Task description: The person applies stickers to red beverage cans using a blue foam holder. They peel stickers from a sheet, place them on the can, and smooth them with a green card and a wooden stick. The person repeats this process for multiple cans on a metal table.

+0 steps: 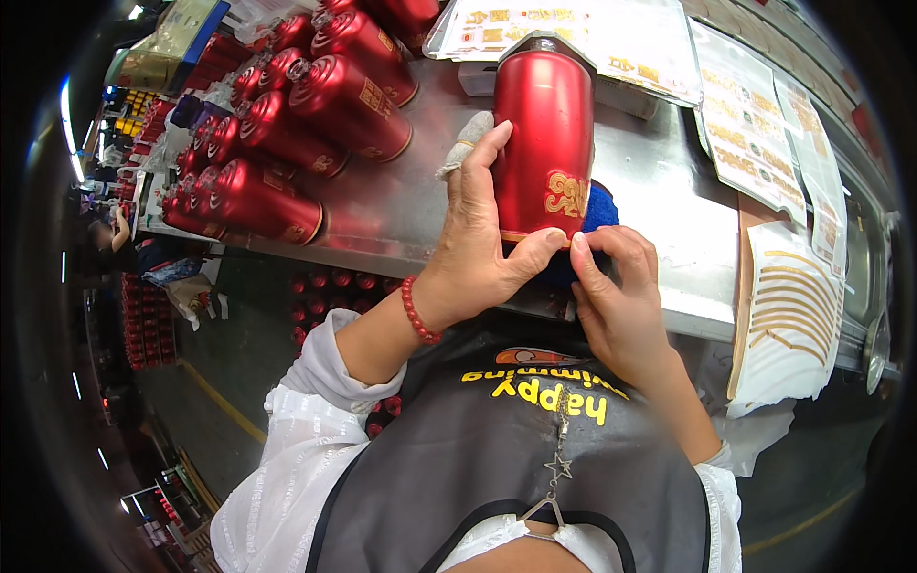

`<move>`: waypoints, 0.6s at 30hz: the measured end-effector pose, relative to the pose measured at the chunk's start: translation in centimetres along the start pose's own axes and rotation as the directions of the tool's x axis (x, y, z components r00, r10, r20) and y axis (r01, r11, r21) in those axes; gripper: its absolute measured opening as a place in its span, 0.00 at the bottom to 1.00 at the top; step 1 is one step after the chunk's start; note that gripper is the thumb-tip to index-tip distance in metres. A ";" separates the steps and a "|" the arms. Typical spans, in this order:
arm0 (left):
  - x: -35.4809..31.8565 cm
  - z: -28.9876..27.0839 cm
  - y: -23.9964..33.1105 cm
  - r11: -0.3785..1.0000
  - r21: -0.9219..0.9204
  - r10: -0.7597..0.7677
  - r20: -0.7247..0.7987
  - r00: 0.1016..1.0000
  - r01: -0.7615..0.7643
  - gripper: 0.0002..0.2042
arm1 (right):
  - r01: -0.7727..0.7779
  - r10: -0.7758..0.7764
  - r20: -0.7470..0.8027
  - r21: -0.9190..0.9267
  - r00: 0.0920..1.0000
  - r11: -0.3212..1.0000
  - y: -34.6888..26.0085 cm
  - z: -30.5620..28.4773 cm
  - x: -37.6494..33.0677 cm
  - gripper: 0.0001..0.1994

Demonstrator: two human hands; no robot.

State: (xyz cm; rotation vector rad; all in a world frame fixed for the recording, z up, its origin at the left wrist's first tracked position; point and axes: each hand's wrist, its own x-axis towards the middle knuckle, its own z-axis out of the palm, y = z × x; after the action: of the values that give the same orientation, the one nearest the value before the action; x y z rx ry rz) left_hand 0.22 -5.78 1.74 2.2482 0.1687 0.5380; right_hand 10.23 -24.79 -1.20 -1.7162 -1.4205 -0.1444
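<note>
Left hand (478, 239) wraps the red bottle (544, 134), thumb at its lower rim, 1 finger in a cloth wrap. Bottle stands on the steel tabletop (659, 191), just ahead of both hands. Right hand (616, 286) pinches narrow at the bottle's bottom band, fingertips touching it, over a blue cloth (600, 212). Red bottles (287, 153) lie stacked left of the left hand. Sheet of gold strips (793, 306) right of the right hand.

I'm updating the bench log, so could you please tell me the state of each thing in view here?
Red bottle: lying lengthwise on the metal bench, held.
Left hand: gripping the bottle's side.
Right hand: fingertips pressing at the bottle's gold band.
Blue cloth: tucked under the bottle.
Other red bottles: stacked on their sides.
Sticker sheet: partly used.
</note>
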 end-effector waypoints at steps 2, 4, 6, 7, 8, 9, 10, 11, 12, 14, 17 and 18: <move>0.0 0.1 -0.1 0.996 -0.089 -0.025 -0.004 1.000 0.024 0.47 | -0.003 0.003 0.002 -0.002 1.000 1.000 0.0 0.1 -0.1 0.34; 0.2 -0.1 -0.7 0.948 -0.312 -0.068 0.005 0.998 0.067 0.46 | -0.005 0.005 0.005 -0.002 1.000 1.000 -0.1 -0.1 0.0 0.35; -0.1 -0.7 -1.0 0.854 -0.509 -0.112 0.030 0.993 0.112 0.46 | -0.011 0.011 0.004 0.007 1.000 1.000 0.0 -0.1 0.0 0.35; -0.3 -0.8 -1.4 0.877 -0.463 -0.113 0.053 0.992 0.125 0.46 | -0.016 0.016 0.001 0.016 1.000 1.000 0.0 -0.1 0.0 0.35; -0.2 -0.8 -1.6 0.902 -0.417 -0.104 0.048 0.993 0.115 0.46 | -0.022 0.022 -0.002 0.025 1.000 0.999 0.0 0.0 0.0 0.35; -0.1 -0.7 -1.5 0.923 -0.371 -0.098 0.040 0.994 0.106 0.46 | -0.018 0.018 -0.002 0.025 1.000 1.000 0.1 0.0 0.0 0.35; 0.0 -0.7 -1.4 0.942 -0.323 -0.091 0.031 0.995 0.097 0.46 | -0.014 0.014 -0.002 0.026 1.000 1.000 0.1 0.0 0.0 0.36; 0.0 -0.7 -1.4 0.962 -0.257 -0.085 0.022 0.996 0.087 0.47 | -0.010 0.010 -0.002 0.028 1.000 1.000 0.1 0.0 0.0 0.36; 0.0 -0.6 -1.3 0.978 -0.192 -0.076 0.014 0.997 0.077 0.47 | -0.014 0.014 0.000 0.031 1.000 0.999 0.1 0.1 -0.1 0.35; -0.1 -0.4 -1.1 0.993 -0.096 -0.063 -0.008 0.998 0.062 0.48 | -0.020 0.020 0.005 0.037 1.000 0.999 0.1 0.1 -0.1 0.35; -0.1 0.3 -0.6 1.000 -0.002 -0.029 -0.053 0.998 0.029 0.49 | -0.013 0.013 -0.015 0.033 1.000 0.999 0.1 0.4 -0.2 0.34; -0.1 0.5 -0.5 0.999 0.033 -0.009 -0.068 0.998 0.011 0.49 | -0.013 0.014 -0.013 0.027 1.000 1.000 0.0 0.3 -0.2 0.34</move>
State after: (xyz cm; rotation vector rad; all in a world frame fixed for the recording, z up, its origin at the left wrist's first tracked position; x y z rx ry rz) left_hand 0.34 -5.79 1.01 2.2616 0.2245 0.6108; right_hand 10.08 -24.69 -1.51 -1.6992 -1.3952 -0.1279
